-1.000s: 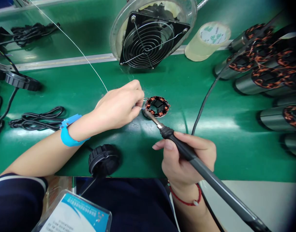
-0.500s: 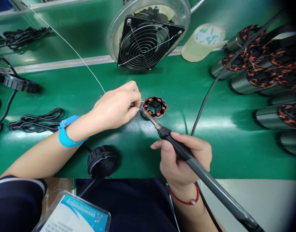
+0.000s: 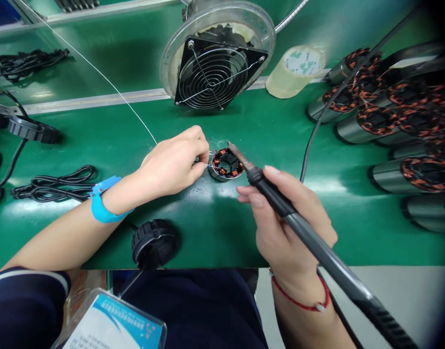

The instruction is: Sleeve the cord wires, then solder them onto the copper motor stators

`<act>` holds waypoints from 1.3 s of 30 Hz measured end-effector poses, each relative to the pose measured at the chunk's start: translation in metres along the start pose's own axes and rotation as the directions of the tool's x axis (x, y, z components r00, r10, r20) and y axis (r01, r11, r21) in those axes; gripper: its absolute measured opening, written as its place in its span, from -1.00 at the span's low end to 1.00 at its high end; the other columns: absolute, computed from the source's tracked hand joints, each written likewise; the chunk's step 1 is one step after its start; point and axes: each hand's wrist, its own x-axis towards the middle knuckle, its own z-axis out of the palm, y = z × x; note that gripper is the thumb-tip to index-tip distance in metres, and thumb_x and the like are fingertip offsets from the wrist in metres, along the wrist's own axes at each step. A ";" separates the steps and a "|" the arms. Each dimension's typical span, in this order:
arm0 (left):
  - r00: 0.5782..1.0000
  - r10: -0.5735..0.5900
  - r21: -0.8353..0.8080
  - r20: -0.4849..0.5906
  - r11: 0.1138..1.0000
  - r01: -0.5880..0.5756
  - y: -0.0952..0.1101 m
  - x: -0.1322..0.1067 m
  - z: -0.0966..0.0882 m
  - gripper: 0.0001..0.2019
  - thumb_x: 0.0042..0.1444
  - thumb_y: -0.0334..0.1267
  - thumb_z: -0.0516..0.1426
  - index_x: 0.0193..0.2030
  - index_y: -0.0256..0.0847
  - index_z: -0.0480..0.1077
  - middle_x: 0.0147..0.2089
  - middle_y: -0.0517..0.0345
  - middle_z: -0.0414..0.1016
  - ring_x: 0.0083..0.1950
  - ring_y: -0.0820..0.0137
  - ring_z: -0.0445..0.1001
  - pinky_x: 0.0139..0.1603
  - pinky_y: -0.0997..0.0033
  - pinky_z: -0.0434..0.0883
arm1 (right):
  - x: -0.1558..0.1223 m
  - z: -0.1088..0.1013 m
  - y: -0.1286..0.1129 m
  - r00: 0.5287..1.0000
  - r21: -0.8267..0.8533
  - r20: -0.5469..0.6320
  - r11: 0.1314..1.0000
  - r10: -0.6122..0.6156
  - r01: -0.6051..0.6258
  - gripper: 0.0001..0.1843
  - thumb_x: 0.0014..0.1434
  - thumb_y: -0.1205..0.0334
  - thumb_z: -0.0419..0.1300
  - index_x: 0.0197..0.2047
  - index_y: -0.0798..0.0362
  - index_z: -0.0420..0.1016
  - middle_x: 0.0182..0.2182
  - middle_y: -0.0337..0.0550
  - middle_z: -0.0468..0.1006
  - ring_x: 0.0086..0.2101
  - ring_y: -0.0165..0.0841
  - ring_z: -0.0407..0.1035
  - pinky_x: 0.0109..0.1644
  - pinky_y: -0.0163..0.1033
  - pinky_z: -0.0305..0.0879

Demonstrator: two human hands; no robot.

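A small motor stator (image 3: 227, 175) with copper windings stands upright on the green bench. At its left edge my left hand (image 3: 179, 155) is closed in a pinch on a thin solder wire (image 3: 126, 99), which runs up to the top left. A fine blue-tipped lead (image 3: 210, 166) shows between these fingers and the stator; whether they grip it too I cannot tell. My right hand (image 3: 291, 218) is wrapped round a soldering iron (image 3: 309, 240). The iron's tip lies over the stator's far rim, with a faint wisp of smoke beside it.
A round fan (image 3: 211, 80) faces the stator from behind. Right of it stands a tape roll (image 3: 295, 72), then several larger stators (image 3: 397, 177). Coiled black cables (image 3: 57, 183) lie left, and a black cap (image 3: 155, 241) sits near the front edge. The iron's cord (image 3: 319, 126) crosses the right side.
The soldering iron's tip has moved from the stator's left edge up to its far rim. My right hand has shifted right; my left hand keeps nearly the same place.
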 end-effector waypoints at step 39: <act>0.918 -0.166 -0.192 0.360 0.950 0.246 -0.025 0.000 -0.028 -0.86 0.15 -0.24 0.08 -0.33 -0.25 0.40 -0.39 0.19 0.45 -0.39 0.46 0.35 -0.38 0.47 0.20 | 0.048 0.028 0.023 0.901 -0.137 0.424 0.977 -0.088 0.161 -0.42 0.06 0.33 0.16 0.16 0.00 0.17 0.00 -0.01 0.48 0.03 -0.13 0.35 0.12 0.08 0.24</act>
